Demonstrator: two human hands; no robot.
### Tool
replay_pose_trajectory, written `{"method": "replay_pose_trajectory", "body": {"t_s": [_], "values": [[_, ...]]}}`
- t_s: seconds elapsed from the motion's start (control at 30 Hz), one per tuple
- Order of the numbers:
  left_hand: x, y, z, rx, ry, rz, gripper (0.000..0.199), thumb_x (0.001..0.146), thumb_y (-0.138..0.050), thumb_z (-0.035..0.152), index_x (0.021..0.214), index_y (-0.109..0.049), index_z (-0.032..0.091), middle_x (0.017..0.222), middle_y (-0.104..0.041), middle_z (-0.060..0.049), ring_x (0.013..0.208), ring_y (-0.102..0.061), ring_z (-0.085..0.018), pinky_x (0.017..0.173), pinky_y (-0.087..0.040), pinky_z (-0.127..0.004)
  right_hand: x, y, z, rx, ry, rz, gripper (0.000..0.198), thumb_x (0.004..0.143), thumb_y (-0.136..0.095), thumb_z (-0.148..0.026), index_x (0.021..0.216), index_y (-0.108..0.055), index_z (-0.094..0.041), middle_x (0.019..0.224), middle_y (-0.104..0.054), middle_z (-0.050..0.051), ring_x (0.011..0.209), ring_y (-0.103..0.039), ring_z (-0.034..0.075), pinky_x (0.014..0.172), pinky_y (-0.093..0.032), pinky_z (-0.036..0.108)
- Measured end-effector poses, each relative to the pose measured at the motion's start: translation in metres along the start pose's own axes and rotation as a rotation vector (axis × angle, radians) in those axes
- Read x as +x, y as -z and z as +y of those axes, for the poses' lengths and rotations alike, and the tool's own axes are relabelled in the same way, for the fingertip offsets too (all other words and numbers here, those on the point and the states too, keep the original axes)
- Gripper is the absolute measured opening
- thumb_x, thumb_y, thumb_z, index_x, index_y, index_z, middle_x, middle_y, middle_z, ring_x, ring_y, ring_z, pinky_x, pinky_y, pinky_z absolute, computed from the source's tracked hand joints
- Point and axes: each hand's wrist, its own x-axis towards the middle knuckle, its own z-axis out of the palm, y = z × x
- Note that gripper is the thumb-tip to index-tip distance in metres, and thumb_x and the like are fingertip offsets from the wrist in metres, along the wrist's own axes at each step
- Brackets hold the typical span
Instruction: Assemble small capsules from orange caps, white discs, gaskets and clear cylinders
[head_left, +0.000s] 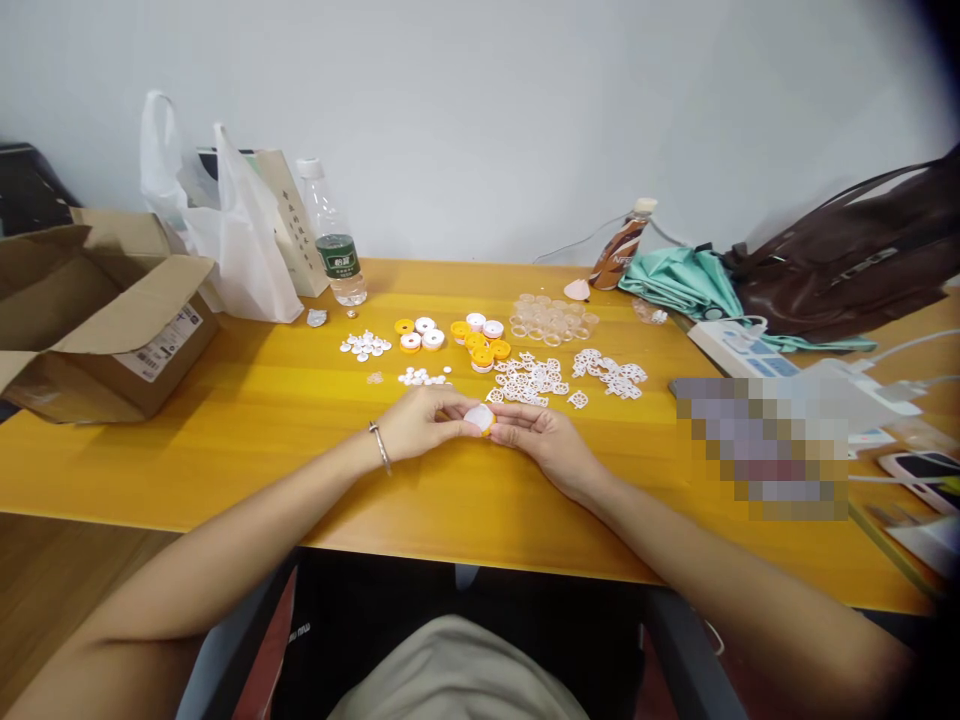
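Observation:
Between my two hands, just above the table's middle, is a small round white-and-yellow plastic piece (480, 418). My left hand (427, 420) pinches its left side with thumb and fingers. On the other side my right hand (544, 440) grips its edge the same way. Past the hands lie white gear-like plastic parts (529, 378) in a loose heap. Behind them stand yellow and white round cases (480, 340), some stacked. Small white discs (424, 376) are scattered near my left fingers.
Clear plastic rings (551, 318) cluster farther back, beside more white cut-out parts (609, 374). A water bottle (341, 255), a white bag (232, 240) and a cardboard box (112, 330) stand left. On the right are a brown bottle (622, 245), a power strip (742, 350) and a dark bag (832, 260).

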Motion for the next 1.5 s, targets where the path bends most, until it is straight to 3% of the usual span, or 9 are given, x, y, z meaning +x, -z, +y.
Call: {"method": "replay_pose_trajectory", "body": {"t_s": [0.23, 0.5, 0.8, 1.1, 1.3, 1.5], "values": [[0.0, -0.001, 0.007, -0.001, 0.029, -0.012, 0.023, 0.078, -0.061, 0.028, 0.097, -0.068, 0.015, 0.081, -0.067, -0.005, 0.07, -0.06, -0.011, 0.065, -0.048, -0.021, 0.001, -0.004, 0.002, -0.028, 0.016, 0.043, 0.034, 0.054, -0.08, -0.022, 0.086, -0.068, -0.023, 0.078, -0.071, -0.002, 0.073, -0.065, 0.013, 0.083, -0.048, 0.032], [0.002, 0.003, 0.009, 0.045, 0.04, -0.06, 0.024, 0.079, -0.058, 0.028, 0.096, -0.067, 0.013, 0.082, -0.068, -0.006, 0.072, -0.061, -0.013, 0.067, -0.048, -0.023, -0.001, -0.004, -0.001, -0.036, 0.004, -0.008, 0.031, 0.058, -0.077, -0.024, 0.089, -0.069, -0.024, 0.091, -0.072, -0.001, 0.084, -0.066, 0.014, 0.092, -0.046, 0.034], [0.004, 0.003, 0.01, 0.105, 0.059, -0.061, 0.027, 0.079, -0.058, 0.034, 0.09, -0.068, 0.012, 0.072, -0.067, -0.004, 0.063, -0.058, -0.01, 0.057, -0.045, -0.019, -0.002, -0.005, -0.003, -0.045, -0.04, -0.002, 0.034, 0.058, -0.078, -0.027, 0.09, -0.07, -0.021, 0.093, -0.072, 0.002, 0.09, -0.066, 0.018, 0.096, -0.044, 0.039], [0.004, 0.0, 0.004, 0.02, 0.084, -0.022, 0.028, 0.075, -0.062, 0.036, 0.086, -0.068, 0.012, 0.067, -0.065, -0.003, 0.057, -0.056, -0.009, 0.054, -0.046, -0.019, -0.002, -0.003, -0.001, -0.07, -0.038, 0.013, 0.036, 0.057, -0.078, -0.029, 0.091, -0.07, -0.02, 0.094, -0.072, 0.004, 0.088, -0.066, 0.019, 0.094, -0.045, 0.04], [0.005, 0.005, 0.01, -0.095, 0.069, -0.003, 0.026, 0.073, -0.062, 0.03, 0.09, -0.066, 0.011, 0.073, -0.066, -0.004, 0.063, -0.058, -0.01, 0.062, -0.049, -0.021, -0.002, -0.004, -0.003, -0.018, -0.069, 0.014, 0.037, 0.054, -0.08, -0.026, 0.089, -0.069, -0.02, 0.09, -0.072, 0.003, 0.085, -0.067, 0.016, 0.094, -0.044, 0.037], [-0.002, 0.027, 0.012, 0.136, 0.033, -0.047, 0.023, 0.073, -0.06, 0.027, 0.091, -0.064, 0.013, 0.076, -0.066, -0.003, 0.067, -0.058, -0.01, 0.063, -0.047, -0.021, -0.003, -0.003, -0.004, 0.003, -0.043, 0.03, 0.038, 0.056, -0.079, -0.025, 0.092, -0.068, -0.021, 0.086, -0.071, 0.001, 0.082, -0.066, 0.014, 0.093, -0.045, 0.035]]}}
